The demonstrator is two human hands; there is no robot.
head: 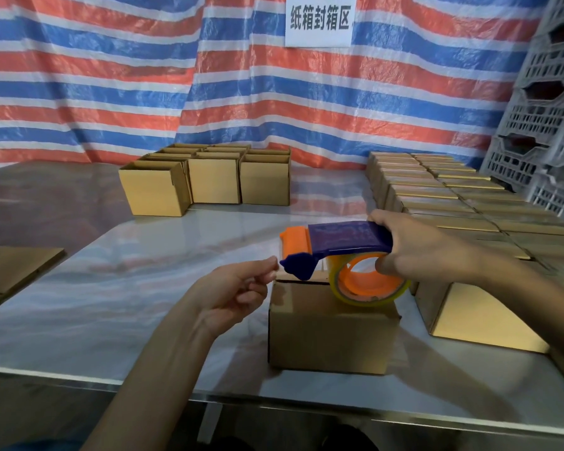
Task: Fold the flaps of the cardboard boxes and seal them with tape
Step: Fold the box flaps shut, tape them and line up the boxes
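Note:
A small cardboard box (pixel 329 333) with its top flaps folded down stands near the table's front edge. Just above it my right hand (pixel 417 249) grips a blue and orange tape dispenser (pixel 339 242) that carries a roll of clear tape (pixel 368 281). The dispenser's cutter end points left, over the box's far left corner. My left hand (pixel 232 291) hovers beside the box's upper left edge, thumb and fingertips pinched together right at the cutter end. Whether they hold the tape end is too small to tell.
Several open boxes (pixel 209 180) stand in a block at the back centre. Rows of closed boxes (pixel 453 203) fill the right side, one (pixel 476 314) close to the worked box. Flat cardboard (pixel 13 271) lies at the left. Grey plastic crates (pixel 544 125) are stacked at far right.

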